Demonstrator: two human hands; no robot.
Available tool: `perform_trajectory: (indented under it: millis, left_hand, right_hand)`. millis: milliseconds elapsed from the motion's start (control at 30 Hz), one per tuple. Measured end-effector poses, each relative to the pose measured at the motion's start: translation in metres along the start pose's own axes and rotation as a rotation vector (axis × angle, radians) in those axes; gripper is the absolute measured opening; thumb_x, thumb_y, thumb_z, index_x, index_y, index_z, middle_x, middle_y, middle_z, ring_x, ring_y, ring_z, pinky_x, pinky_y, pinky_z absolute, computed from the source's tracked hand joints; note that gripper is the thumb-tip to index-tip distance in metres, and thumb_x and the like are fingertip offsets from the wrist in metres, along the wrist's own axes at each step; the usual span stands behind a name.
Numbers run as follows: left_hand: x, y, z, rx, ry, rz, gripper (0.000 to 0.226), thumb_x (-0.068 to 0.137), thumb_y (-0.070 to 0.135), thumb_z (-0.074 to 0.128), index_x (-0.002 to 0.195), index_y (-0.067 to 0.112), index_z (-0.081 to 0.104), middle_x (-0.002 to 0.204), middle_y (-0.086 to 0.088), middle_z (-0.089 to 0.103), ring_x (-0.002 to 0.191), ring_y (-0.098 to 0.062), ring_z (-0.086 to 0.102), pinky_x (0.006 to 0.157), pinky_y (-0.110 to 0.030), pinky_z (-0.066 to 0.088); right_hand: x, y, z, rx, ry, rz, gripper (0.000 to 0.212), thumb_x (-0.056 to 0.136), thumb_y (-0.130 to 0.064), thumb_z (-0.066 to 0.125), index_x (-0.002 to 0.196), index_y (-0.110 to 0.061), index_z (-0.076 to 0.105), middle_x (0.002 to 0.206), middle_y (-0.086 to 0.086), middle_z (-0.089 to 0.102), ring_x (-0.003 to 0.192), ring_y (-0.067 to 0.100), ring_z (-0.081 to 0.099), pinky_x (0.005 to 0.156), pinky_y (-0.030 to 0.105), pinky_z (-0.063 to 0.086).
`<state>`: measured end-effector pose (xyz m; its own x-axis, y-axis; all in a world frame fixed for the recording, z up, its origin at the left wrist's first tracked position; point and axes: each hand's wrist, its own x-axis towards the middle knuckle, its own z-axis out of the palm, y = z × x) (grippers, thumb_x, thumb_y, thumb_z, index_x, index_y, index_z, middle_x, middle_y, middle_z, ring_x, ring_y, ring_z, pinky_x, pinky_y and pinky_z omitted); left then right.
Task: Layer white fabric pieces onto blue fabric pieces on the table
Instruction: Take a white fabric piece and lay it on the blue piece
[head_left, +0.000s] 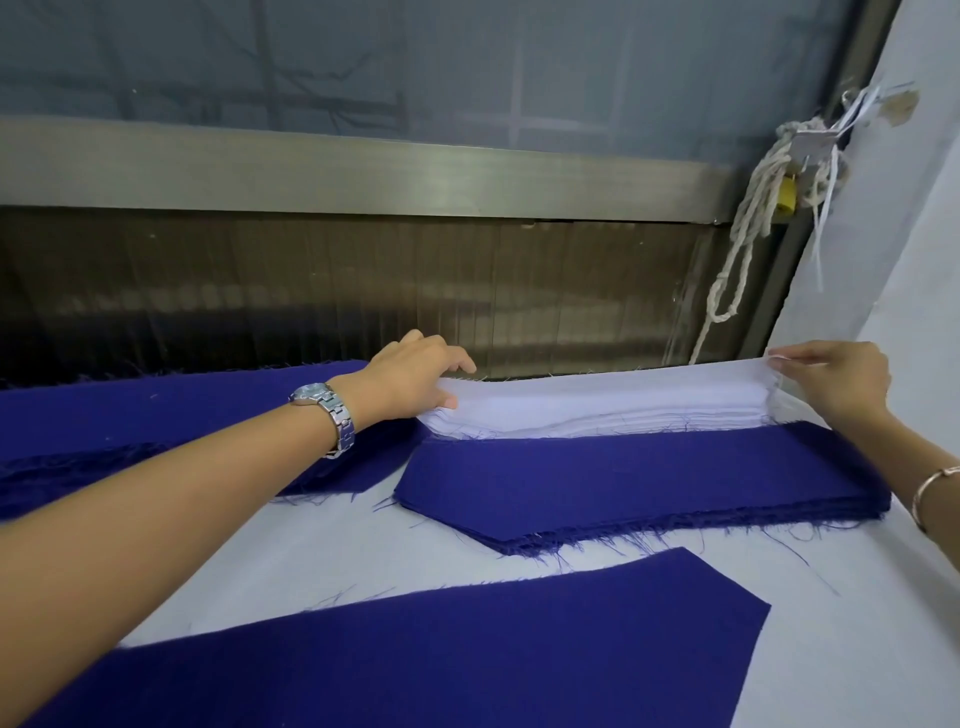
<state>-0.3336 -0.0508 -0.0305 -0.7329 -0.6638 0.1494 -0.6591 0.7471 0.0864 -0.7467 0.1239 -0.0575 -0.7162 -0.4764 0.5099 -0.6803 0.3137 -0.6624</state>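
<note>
A stack of white fabric pieces (597, 408) lies at the far edge of the table. Directly in front of it sits a thick stack of blue fabric pieces (639, 480) with frayed edges. My left hand (415, 376), watch on the wrist, pinches the left end of the top white piece. My right hand (836, 379) pinches its right end, lifted slightly off the stack. A single large blue piece (467, 649) lies flat nearest me. Another blue pile (171, 415) lies at the left under my left forearm.
The table (322, 561) is covered in pale cloth. Behind it run a metal window frame (363, 171) and a dark ribbed panel. A knotted white rope (753, 218) with a yellow padlock hangs at the right, beside a pale wall (914, 208).
</note>
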Motion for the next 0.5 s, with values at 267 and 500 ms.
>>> perform_trajectory:
  millis: [267, 500]
  left_hand:
    - [-0.015, 0.005, 0.006, 0.146, 0.292, 0.053, 0.008, 0.093, 0.03, 0.066, 0.098, 0.024, 0.068, 0.12, 0.005, 0.058, 0.107, -0.018, 0.048, 0.091, -0.032, 0.037]
    - [-0.037, -0.001, -0.016, -0.205, 0.513, 0.046, 0.016, 0.099, 0.032, 0.059, 0.095, 0.019, 0.066, 0.088, 0.003, 0.066, 0.084, -0.018, 0.057, 0.085, -0.041, 0.046]
  right_hand:
    - [0.0, 0.006, -0.002, 0.138, -0.042, 0.062, 0.025, 0.094, -0.025, 0.068, 0.111, -0.009, 0.075, 0.112, 0.013, 0.073, 0.11, 0.03, 0.063, 0.107, 0.044, 0.044]
    - [0.005, -0.019, -0.019, 0.437, 0.073, 0.101, 0.03, 0.092, -0.017, 0.07, 0.114, 0.002, 0.07, 0.086, 0.002, 0.065, 0.087, 0.016, 0.057, 0.083, 0.027, 0.044]
